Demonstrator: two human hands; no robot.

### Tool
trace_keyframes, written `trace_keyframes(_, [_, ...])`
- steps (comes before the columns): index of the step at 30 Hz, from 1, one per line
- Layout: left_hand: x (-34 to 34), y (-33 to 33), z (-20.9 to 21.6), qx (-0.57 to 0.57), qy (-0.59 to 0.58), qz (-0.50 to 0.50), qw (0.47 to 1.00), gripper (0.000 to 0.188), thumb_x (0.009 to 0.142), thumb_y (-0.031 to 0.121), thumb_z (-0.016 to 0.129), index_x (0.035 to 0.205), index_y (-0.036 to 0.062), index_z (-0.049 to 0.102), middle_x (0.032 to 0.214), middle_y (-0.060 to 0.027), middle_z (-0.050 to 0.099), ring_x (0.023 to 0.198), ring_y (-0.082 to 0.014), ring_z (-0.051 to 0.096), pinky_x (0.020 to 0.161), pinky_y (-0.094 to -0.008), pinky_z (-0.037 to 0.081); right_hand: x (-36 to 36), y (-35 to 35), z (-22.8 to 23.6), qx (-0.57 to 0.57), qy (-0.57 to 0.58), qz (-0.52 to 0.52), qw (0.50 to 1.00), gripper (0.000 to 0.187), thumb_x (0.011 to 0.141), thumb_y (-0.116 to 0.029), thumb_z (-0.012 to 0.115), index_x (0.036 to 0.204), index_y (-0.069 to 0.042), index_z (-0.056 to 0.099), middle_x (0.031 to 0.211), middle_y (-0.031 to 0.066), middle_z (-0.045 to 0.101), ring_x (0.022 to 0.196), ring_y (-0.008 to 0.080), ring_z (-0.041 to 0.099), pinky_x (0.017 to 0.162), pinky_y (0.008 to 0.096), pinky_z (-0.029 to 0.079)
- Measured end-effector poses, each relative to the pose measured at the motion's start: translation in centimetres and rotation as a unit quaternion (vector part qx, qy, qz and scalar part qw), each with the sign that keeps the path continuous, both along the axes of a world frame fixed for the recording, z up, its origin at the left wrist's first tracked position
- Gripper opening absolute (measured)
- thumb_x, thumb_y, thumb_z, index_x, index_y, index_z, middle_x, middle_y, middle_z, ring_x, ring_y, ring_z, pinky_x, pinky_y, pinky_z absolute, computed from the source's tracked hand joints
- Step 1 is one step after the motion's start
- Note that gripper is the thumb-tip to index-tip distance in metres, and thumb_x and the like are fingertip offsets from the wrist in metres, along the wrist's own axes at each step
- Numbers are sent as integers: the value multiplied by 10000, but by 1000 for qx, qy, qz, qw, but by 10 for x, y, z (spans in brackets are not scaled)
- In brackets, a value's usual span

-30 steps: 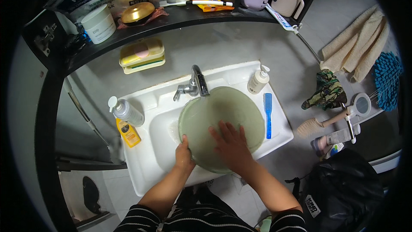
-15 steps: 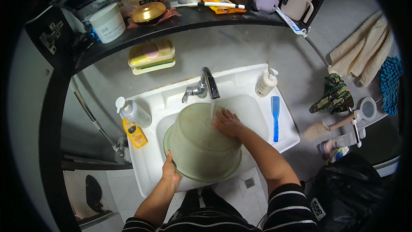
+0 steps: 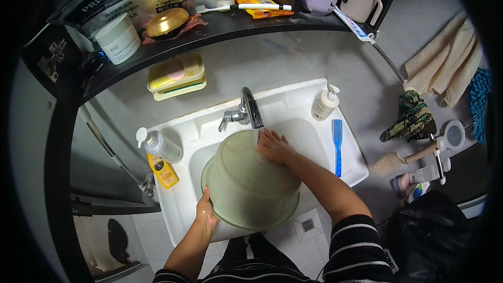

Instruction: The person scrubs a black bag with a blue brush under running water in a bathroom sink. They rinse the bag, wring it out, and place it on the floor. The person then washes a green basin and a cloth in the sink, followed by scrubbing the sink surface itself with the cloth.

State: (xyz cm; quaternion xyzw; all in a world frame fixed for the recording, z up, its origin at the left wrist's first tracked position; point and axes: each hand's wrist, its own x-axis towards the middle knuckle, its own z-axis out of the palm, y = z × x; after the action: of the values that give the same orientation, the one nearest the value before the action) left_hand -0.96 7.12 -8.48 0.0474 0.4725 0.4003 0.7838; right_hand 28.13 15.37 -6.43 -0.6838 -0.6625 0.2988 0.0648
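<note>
An upturned pale green plastic basin leans over the white sink, its wide rim toward me and its underside facing up to the tap. Water runs from the chrome tap onto that underside. My left hand grips the basin's rim at the lower left, thumb on the outer wall; its other fingers are hidden behind the rim. Stretched flat on the wet underside, my right hand has its fingertips beside the stream, just below the spout.
Pump bottle and yellow bottle stand on the sink's left edge. At its right are another pump bottle and a blue brush. A black shelf with toiletries and cups spans the wall above; a soap box hangs below it.
My right hand has slid a little toward the spout on the basin's underside. The basin sits slightly nearer to me, my left hand still at its rim. The whole view has shifted slightly.
</note>
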Motion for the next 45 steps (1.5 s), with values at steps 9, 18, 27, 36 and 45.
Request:
trace_keyframes(9, [25,10,-7,-31,-1,-30,999,547,988,410,422,1334,-13,416,1290,-187,520,1155,-327,524,978,-449,444,-86,2,32,86,76,173,978,673,920,-579,371,1428,-137,350,1530,156,214,1412,334,184,1132,508,128])
trace_keyframes(18, [10,9,-3,-13,-10,-3,1000,528,970,393,472,1316,-5,443,1278,-182,532,1150,-336,524,985,-474,434,55,17,-24,-11,74,-26,997,627,904,-539,444,1388,-142,429,1379,180,464,1294,300,423,1089,391,288])
trace_keyframes(27, [2,3,-25,-51,-36,84,994,496,1010,396,345,1343,37,423,1352,-151,483,1214,-327,483,1029,-489,398,48,-64,-16,-41,368,-238,898,852,875,-554,539,1456,-19,217,1444,215,347,1348,360,318,1099,415,266])
trace_keyframes(36, [48,-2,40,-83,-31,106,990,467,1025,373,309,1368,68,394,1365,-106,475,1239,-274,479,1042,-450,407,-86,-69,82,307,-60,-57,948,573,821,-438,634,1235,-56,528,1279,176,483,1260,354,398,1063,598,224])
trace_keyframes(45, [82,22,94,-58,-118,84,988,304,964,236,523,1209,56,522,1187,-90,603,1089,-243,590,963,-421,486,-25,-54,82,355,-27,128,925,601,833,-513,573,1319,-164,521,1430,181,386,1329,390,316,1100,533,208])
